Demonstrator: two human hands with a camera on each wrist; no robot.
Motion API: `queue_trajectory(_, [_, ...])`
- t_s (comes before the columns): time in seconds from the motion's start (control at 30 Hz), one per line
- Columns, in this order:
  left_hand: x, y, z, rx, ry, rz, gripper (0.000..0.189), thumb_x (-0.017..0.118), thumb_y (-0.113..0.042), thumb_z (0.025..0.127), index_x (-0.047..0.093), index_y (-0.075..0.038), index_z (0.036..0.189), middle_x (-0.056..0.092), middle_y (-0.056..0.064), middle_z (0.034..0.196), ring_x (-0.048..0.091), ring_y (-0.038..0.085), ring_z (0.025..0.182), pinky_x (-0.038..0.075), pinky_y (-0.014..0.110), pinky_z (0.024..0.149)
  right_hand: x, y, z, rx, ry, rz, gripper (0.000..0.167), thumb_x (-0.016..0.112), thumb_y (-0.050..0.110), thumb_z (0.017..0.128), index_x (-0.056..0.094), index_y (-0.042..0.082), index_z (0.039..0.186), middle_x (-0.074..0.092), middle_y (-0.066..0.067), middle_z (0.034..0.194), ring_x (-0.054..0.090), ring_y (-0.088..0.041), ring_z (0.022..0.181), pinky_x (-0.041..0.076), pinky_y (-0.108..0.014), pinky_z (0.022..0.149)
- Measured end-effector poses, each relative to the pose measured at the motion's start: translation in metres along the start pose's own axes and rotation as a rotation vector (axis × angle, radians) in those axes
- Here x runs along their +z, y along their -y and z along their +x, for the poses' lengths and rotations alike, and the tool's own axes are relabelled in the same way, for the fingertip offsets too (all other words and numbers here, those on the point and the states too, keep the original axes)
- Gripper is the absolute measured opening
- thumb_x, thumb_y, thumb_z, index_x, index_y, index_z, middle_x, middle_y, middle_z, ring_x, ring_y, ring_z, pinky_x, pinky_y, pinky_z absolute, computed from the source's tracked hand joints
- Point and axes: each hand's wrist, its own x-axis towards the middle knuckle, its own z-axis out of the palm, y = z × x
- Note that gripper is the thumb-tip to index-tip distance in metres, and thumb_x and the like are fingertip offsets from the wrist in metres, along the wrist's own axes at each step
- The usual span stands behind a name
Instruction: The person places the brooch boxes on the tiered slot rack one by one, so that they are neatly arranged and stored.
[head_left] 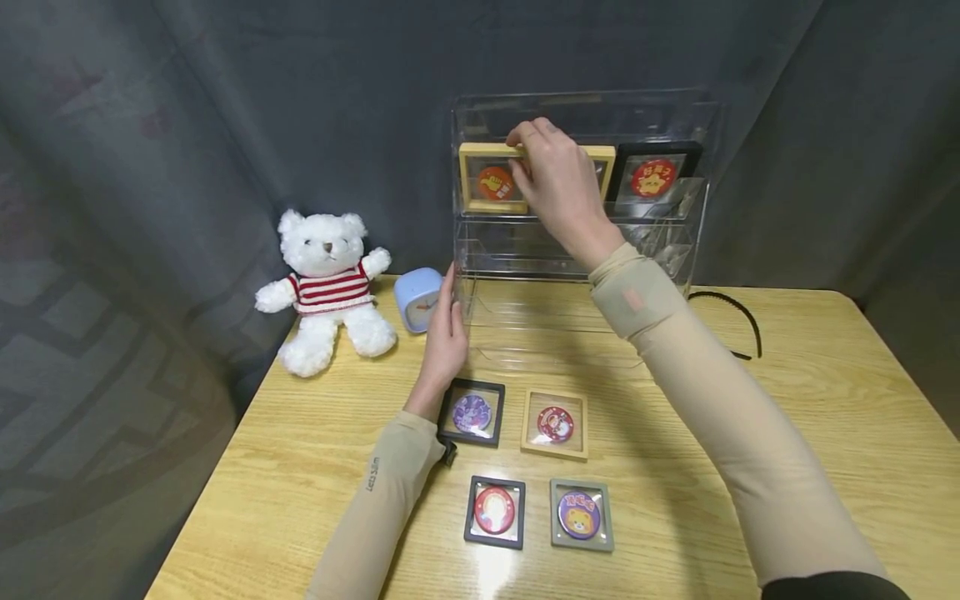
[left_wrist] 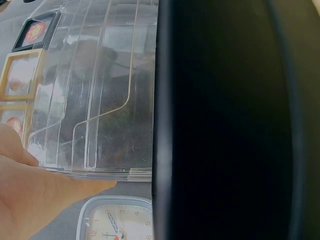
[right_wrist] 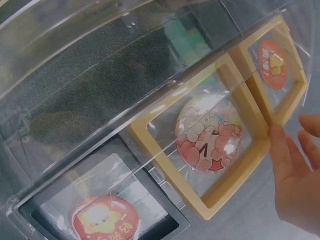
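Observation:
A clear acrylic tiered rack [head_left: 525, 267] stands at the back of the table. Its upper tier holds a yellow square frame with an orange thumbs-up badge [head_left: 495, 183], a second yellow frame [right_wrist: 165, 162] with a pink badge, and a black frame with a red star badge [head_left: 653, 178]. My right hand [head_left: 558, 179] pinches the thumbs-up frame's top edge near its inner corner, where the two yellow frames meet, and covers much of the second one. Straight fingers of my left hand [head_left: 446, 337] rest against the rack's left side.
Several framed badges lie before the rack, including a black frame [head_left: 472, 412], a wooden one [head_left: 555, 423] and a grey one [head_left: 581, 514]. A blue clock [head_left: 417, 296] and a white teddy bear [head_left: 330, 275] sit left. A black curved band [head_left: 738, 312] lies right.

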Motion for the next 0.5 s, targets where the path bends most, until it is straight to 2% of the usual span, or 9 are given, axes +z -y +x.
queue_trajectory(0.5, [0.0016, 0.0032, 0.0008, 0.007, -0.003, 0.014, 0.057, 0.031, 0.003, 0.114, 0.02, -0.001, 0.17, 0.026, 0.021, 0.173, 0.028, 0.035, 0.158, 0.027, 0.043, 0.129, -0.0077, -0.0001, -0.0063, 0.028, -0.005, -0.001, 0.024, 0.065, 0.011, 0.107, 0.07, -0.002, 0.127, 0.071, -0.02, 0.122, 0.066, -0.034, 0.085, 0.057, -0.049, 0.075])
